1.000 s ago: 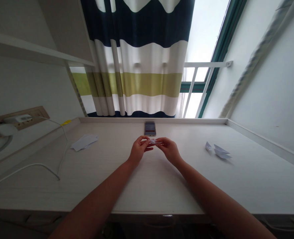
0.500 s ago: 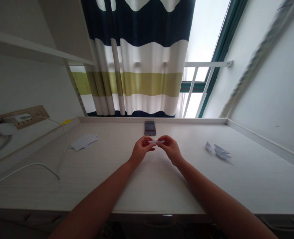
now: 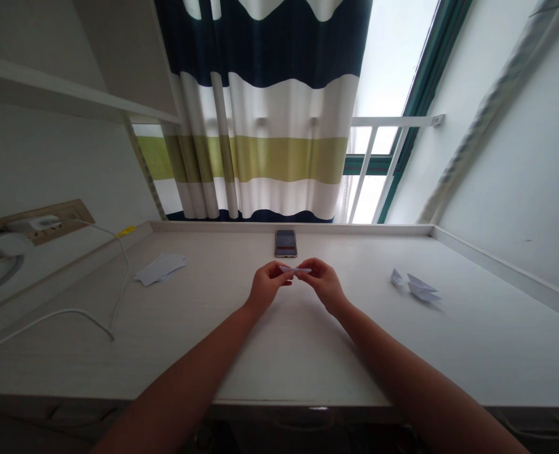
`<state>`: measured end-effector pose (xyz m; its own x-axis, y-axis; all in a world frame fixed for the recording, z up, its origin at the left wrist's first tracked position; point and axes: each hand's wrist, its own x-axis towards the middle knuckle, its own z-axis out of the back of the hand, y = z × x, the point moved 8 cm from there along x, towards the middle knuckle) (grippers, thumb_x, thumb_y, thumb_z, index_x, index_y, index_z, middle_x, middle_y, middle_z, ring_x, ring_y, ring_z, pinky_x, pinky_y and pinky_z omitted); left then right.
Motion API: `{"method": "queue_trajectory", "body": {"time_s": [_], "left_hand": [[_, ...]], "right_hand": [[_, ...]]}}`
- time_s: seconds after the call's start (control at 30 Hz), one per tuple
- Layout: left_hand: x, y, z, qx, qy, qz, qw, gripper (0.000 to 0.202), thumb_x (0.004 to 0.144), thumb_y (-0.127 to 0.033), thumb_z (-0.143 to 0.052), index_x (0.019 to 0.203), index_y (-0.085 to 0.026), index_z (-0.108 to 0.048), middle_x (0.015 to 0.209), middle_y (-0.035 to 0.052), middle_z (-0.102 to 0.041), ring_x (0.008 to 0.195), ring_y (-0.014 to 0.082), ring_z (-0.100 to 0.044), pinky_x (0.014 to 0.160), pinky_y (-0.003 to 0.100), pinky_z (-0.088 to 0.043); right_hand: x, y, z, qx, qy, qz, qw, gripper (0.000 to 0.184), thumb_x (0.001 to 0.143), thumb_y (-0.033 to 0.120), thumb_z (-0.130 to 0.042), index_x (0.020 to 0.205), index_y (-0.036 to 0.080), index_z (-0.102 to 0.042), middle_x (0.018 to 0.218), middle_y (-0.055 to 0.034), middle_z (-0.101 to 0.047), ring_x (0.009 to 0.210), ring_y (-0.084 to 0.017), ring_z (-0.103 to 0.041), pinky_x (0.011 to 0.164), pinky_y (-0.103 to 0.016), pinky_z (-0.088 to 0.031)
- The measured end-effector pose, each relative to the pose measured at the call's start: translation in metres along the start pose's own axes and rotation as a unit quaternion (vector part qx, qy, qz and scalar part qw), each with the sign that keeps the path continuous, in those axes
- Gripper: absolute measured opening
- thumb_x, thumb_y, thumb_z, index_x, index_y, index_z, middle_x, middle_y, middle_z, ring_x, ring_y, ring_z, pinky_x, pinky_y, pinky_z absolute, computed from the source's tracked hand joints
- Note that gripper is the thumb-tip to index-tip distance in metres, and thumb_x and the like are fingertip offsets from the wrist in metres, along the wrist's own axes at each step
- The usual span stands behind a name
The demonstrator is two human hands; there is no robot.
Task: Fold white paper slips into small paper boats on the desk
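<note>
A small folded piece of white paper [image 3: 295,270] is held up over the middle of the desk, between my two hands. My left hand [image 3: 268,281] pinches its left end with thumb and fingers. At its right end, my right hand [image 3: 321,281] has the same sort of grip. Parts of the paper are covered by my fingers. Several folded white paper pieces, shaped like little boats [image 3: 421,288], lie to the right. A loose pile of flat white paper sheets [image 3: 160,269] lies on the left.
A phone [image 3: 285,243] lies just beyond my hands on the white desk [image 3: 302,359]. A white cable [image 3: 119,296] runs from the wall socket [image 3: 38,226] over the desk's left side. Raised edges border the back and right, with a curtain [image 3: 279,151] behind.
The folded paper has tilted slightly and shifted a touch left between my fingertips. My fingers have moved a little; both arms stay where they were.
</note>
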<state>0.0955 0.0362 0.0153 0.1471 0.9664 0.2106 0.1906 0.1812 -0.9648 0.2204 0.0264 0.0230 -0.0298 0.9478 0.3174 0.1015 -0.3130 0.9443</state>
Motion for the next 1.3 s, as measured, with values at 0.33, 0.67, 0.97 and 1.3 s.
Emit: {"method": "queue_trajectory", "body": {"time_s": [0.33,0.67,0.97,1.3], "left_hand": [[0.0017,0.0085,0.0002,-0.058,0.010,0.042,0.997,0.016,0.055,-0.024,-0.069,0.064,-0.013,-0.061,0.061,0.0003,-0.060,0.062,0.0103,-0.056,0.065,0.026,-0.047],[-0.0007,0.0087,-0.0029,-0.060,0.024,0.058,0.996,0.020,0.057,-0.024,-0.069,0.072,-0.013,-0.062,0.064,0.0011,-0.061,0.063,0.0113,-0.057,0.066,0.028,-0.047],[0.0005,0.0090,0.0010,-0.032,0.012,0.050,0.998,0.017,0.057,-0.026,-0.068,0.063,-0.011,-0.062,0.060,0.0018,-0.060,0.061,0.0112,-0.056,0.064,0.026,-0.046],[-0.0007,0.0076,-0.0038,-0.079,0.044,0.055,0.994,0.021,0.063,-0.031,-0.065,0.071,-0.012,-0.065,0.067,0.0045,-0.063,0.068,0.0139,-0.059,0.067,0.028,-0.046]], "right_hand": [[-0.0022,0.0031,-0.0020,0.046,-0.014,-0.037,0.998,0.022,0.052,0.026,-0.072,0.065,0.017,-0.057,0.060,0.0018,-0.059,0.060,-0.012,-0.055,0.065,-0.029,-0.044],[-0.0020,0.0037,-0.0011,0.036,-0.013,-0.021,0.999,0.023,0.053,0.029,-0.071,0.067,0.018,-0.057,0.063,0.0016,-0.060,0.061,-0.012,-0.055,0.064,-0.029,-0.044],[0.0004,-0.0010,0.0030,-0.003,-0.020,-0.016,1.000,0.026,0.053,0.029,-0.072,0.072,0.017,-0.059,0.057,0.0016,-0.061,0.055,-0.012,-0.055,0.058,-0.029,-0.045],[0.0002,0.0022,0.0050,0.014,-0.026,-0.027,0.999,0.027,0.051,0.032,-0.072,0.070,0.016,-0.061,0.056,0.0004,-0.062,0.056,-0.013,-0.058,0.060,-0.030,-0.047]]}}
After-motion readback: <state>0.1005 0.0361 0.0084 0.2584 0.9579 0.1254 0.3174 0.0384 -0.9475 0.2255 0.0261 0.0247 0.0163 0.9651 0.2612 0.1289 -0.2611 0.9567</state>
